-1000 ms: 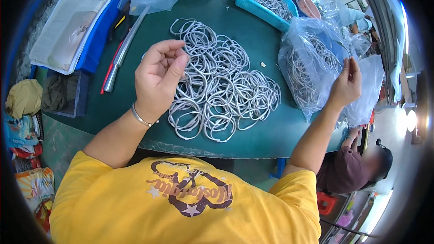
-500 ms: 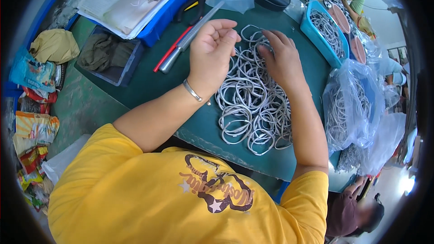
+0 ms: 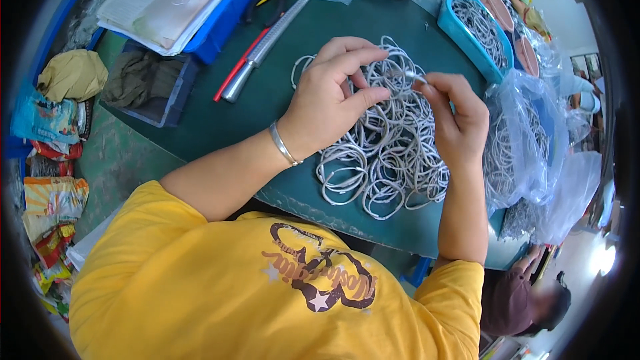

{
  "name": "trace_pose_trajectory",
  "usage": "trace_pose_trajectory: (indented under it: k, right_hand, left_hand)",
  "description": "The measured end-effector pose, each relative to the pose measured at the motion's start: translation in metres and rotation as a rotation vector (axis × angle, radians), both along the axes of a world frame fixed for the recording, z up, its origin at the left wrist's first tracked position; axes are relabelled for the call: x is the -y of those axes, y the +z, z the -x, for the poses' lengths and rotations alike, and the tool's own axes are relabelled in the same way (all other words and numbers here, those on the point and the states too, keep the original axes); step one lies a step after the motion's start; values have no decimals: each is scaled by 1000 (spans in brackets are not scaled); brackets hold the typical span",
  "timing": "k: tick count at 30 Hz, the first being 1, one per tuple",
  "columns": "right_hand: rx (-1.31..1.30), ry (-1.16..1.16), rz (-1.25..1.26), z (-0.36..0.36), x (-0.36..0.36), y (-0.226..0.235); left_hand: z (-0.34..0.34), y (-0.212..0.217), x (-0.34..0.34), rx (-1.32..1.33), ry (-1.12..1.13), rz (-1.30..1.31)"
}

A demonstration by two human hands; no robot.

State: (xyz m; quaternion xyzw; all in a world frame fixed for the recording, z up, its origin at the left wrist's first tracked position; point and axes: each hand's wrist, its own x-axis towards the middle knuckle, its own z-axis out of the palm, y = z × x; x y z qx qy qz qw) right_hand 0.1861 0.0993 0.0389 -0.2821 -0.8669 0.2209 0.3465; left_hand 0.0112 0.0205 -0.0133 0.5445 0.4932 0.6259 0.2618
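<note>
- Both hands have drawn closer over the pile since the earlier frame; the right hand (image 3: 457, 123), then laid flat on the coils, is now raised and pinching a cable end.
- Left hand (image 3: 333, 97) hovers above the heap of white coiled cables (image 3: 383, 153), fingers curled, thumb and forefinger nipped on a thin white strand; a slim metal bangle rings that wrist.
- Right hand is closed in a fingertip pinch on the small silver-tipped plug of the same white cable (image 3: 410, 77), lifted just above the heap.
- Cables are smooth, round-sectioned, wound in loose rings that overlap in a tangled mound on the matte green table (image 3: 280, 103).
- Crinkled clear plastic bag (image 3: 527, 140) of more coils sits just right of the heap, at the table's right edge.
- Blue tray (image 3: 467, 37) lies beyond; a ribbed metal rod (image 3: 263, 50) lies well left, with bare green surface between it and the mound.
</note>
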Motion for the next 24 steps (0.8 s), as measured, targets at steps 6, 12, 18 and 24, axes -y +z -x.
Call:
trace_pose_trajectory:
  k: [6, 12, 18, 24]
  right_hand:
    - [-271, -71, 406, -29, 39, -27]
    - [-202, -150, -130, -40, 41, -38]
    - [-246, -97, -173, -38, 46, -40]
    - [-352, 13, -126, -36, 48, -45]
  left_hand:
    - [-12, -5, 5, -114, -147, -111]
    - [-19, -7, 8, -165, -222, -135]
    - [-8, 1, 4, 595, -490, 579]
    - [-18, 8, 6, 507, -435, 534]
